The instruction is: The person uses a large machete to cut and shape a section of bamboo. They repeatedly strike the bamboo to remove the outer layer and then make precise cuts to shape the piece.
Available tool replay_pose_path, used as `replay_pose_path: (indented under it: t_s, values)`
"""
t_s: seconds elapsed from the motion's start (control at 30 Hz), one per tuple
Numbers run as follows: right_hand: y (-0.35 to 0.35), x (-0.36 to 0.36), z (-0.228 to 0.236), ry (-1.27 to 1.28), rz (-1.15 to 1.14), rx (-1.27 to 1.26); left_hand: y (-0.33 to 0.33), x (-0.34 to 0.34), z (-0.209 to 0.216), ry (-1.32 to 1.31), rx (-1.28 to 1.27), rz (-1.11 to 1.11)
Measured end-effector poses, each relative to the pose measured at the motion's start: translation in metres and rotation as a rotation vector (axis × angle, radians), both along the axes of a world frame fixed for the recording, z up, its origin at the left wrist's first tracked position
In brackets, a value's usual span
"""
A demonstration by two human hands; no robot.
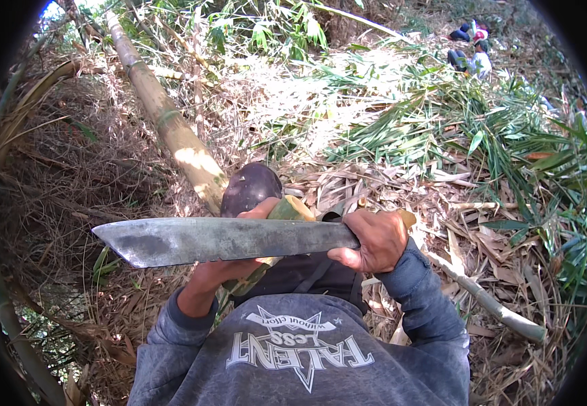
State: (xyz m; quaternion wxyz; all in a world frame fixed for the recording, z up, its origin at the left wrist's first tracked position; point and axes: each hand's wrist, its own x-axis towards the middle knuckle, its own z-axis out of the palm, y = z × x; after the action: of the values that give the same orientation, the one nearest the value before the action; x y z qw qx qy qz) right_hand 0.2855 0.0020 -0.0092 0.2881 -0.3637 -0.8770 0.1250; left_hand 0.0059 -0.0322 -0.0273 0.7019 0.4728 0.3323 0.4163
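Note:
My right hand is closed round the handle of a machete. Its wide, worn grey blade reaches across to the left, with the tip past my left arm. Behind the blade, my left hand grips a short green bamboo piece, whose pale cut end points up and away from me. The blade covers the middle of that hand and part of the bamboo, so I cannot tell whether blade and bamboo touch. A dark, smooth rounded thing, perhaps a boot toe, shows just beyond my left fingers.
A long bamboo pole slants from the far left down toward my feet. To the right, a cut bamboo length lies on dry leaves. Green bamboo leaves are heaped farther off. Another person is at the far right.

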Motion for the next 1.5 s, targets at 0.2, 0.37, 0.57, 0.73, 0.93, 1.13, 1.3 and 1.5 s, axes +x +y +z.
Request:
replay_pose_path:
  t_s: [0.2,0.37,0.57,0.73,0.93,1.13,1.3,1.5]
  values:
    - [-0.001,0.001,-0.011,0.006,0.004,-0.045,0.001,0.001,0.002,0.081,0.082,0.029]
    - [0.021,0.035,-0.073,-0.005,-0.122,-0.149,0.008,0.013,0.054,0.324,-0.091,-0.038]
    - [0.005,0.152,-0.178,-0.084,-0.781,-0.393,0.018,0.006,0.062,0.496,0.043,0.04]
    - [-0.015,0.081,-0.087,0.081,-0.525,-0.361,0.027,0.02,0.046,0.435,-0.051,0.029]
    - [-0.004,0.018,-0.021,0.181,-0.12,0.048,0.019,0.018,0.04,0.332,-0.003,0.012]
    - [0.001,-0.005,-0.003,0.068,-0.026,0.085,0.002,0.003,-0.002,-0.406,-0.045,-0.1]
    - [0.0,-0.005,-0.002,0.022,-0.009,0.074,-0.004,0.001,-0.007,-0.13,0.129,0.002]
    - [0.011,-0.003,-0.006,0.005,0.084,0.034,0.003,0.002,0.002,0.239,0.444,0.042]
